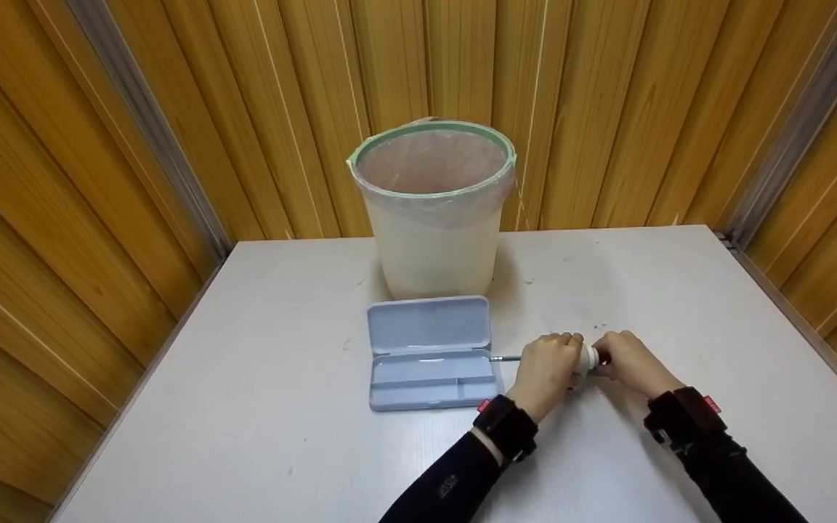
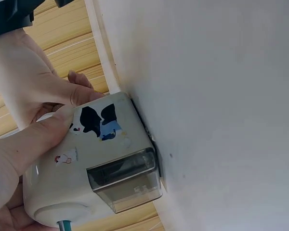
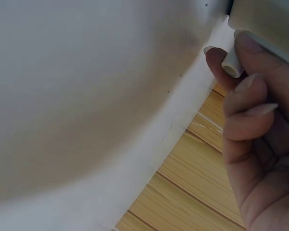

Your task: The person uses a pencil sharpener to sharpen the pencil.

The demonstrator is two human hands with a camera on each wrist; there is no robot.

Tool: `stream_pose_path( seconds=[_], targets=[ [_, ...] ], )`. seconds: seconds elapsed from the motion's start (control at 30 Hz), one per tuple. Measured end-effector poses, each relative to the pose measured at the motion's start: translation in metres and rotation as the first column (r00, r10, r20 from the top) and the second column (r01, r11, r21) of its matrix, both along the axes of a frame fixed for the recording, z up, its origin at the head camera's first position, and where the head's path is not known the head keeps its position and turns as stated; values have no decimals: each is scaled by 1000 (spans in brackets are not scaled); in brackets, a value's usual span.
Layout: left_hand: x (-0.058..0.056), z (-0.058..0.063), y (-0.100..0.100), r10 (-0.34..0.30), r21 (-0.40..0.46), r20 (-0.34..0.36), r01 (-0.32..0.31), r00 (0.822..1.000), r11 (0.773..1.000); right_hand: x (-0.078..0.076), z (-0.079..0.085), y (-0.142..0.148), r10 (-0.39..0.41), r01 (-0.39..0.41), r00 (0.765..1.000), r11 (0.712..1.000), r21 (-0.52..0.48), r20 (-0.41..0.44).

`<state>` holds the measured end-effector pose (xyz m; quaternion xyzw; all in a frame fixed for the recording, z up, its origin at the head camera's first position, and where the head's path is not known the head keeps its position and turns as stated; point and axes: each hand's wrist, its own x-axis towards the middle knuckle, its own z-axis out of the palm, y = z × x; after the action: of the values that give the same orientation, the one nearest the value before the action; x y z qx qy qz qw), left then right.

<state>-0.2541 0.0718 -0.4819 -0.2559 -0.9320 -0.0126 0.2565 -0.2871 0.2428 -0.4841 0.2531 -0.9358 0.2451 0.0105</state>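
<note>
My left hand grips a white crank pencil sharpener with small stickers on its top and a clear shavings drawer in its side. A teal pencil is in the sharpener's hole, its eraser end sticking out to the left, toward the pencil case. On the sharpener's right side, my right hand pinches the crank knob between thumb and fingers. Most of the sharpener is hidden behind my left hand in the head view.
A light blue pencil case lies open left of my hands, its lower half divided into compartments. Behind it stands a cream wastebasket with a green rim and a plastic liner. Wood-panelled walls border the white table.
</note>
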Motion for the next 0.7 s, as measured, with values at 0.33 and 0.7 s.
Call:
stream_pose_path(
  seconds=[0.33, 0.7],
  targets=[
    [1, 3, 0, -16, -5, -10, 16, 1000, 1000, 2, 0, 5, 58, -59, 998, 998, -33, -29],
    [1, 7, 0, -4, -46, 57, 7, 998, 999, 7, -1, 2, 23, -20, 999, 998, -54, 38]
  ],
)
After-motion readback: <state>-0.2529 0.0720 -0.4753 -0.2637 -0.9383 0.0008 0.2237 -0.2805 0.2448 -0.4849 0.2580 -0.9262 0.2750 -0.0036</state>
